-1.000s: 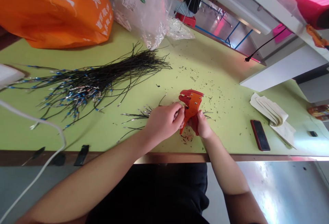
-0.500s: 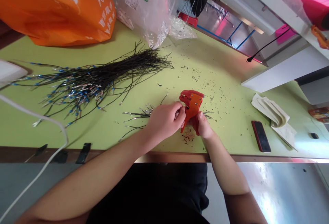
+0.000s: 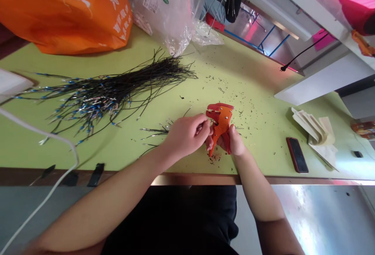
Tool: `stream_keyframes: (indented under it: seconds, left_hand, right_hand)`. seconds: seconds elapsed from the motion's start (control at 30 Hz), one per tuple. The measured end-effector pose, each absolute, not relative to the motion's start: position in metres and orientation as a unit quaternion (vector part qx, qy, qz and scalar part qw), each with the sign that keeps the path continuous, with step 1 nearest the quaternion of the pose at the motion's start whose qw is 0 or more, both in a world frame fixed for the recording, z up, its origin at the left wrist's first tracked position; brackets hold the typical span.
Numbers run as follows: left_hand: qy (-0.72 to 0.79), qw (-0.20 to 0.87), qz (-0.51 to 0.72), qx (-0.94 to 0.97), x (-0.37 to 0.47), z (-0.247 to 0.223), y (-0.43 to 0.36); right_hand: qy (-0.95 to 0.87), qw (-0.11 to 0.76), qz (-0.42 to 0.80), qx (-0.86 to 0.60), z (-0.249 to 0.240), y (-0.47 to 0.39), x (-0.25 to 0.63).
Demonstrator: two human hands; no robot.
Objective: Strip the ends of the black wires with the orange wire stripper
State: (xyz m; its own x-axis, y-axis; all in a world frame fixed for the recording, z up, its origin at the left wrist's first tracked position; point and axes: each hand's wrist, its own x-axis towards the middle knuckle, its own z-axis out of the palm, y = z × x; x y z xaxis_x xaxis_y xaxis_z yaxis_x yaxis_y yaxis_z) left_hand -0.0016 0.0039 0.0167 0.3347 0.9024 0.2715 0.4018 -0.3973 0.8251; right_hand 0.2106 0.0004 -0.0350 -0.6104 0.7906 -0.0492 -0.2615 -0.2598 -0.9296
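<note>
My right hand [image 3: 236,141] is closed around the handles of a red and orange wire stripper [image 3: 224,119], whose jaws point left. Some of its fingertips show on the near side of the orange handle. My left hand [image 3: 187,134] is pinched shut just left of the jaws. Whatever lies between its fingertips is too small and hidden to make out. Several black wires [image 3: 156,131] with bare metal tips stick out from beneath my left hand. Below the stripper lies a small heap of copper-coloured scraps [image 3: 216,156].
A large bundle of black wires [image 3: 125,83] with blue ends lies left. Behind it stand an orange bag [image 3: 67,13] and a clear plastic bag [image 3: 164,9]. Black clippings [image 3: 222,89] dot the table. At right are a phone [image 3: 297,155] and folded papers [image 3: 312,128]. Another person sits beyond.
The stripper has shifted slightly and turned a little, and the fingers of my right hand show more beside its handle. My left hand stays close to the jaws, still pinched.
</note>
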Motion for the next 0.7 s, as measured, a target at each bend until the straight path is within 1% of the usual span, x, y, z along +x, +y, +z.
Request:
stream_keyframes:
  seconds: [0.2,0.4,0.6,0.7]
  left_hand:
    - [0.364,0.428,0.433,0.705,-0.014,0.021,0.008]
    - [0.340,0.441,0.430,0.710,-0.010,0.018,0.012]
    - [0.358,0.441,0.443,0.694,-0.012,0.014,0.017]
    - [0.356,0.444,0.435,0.698,-0.014,0.013,0.019]
  right_hand:
    - [-0.465,0.316,0.793,-0.234,-0.022,0.000,0.219]
    - [-0.476,0.281,0.809,-0.199,-0.024,-0.003,0.221]
    - [-0.488,0.281,0.799,-0.209,-0.026,-0.003,0.224]
    - [-0.489,0.296,0.795,-0.204,-0.028,-0.004,0.225]
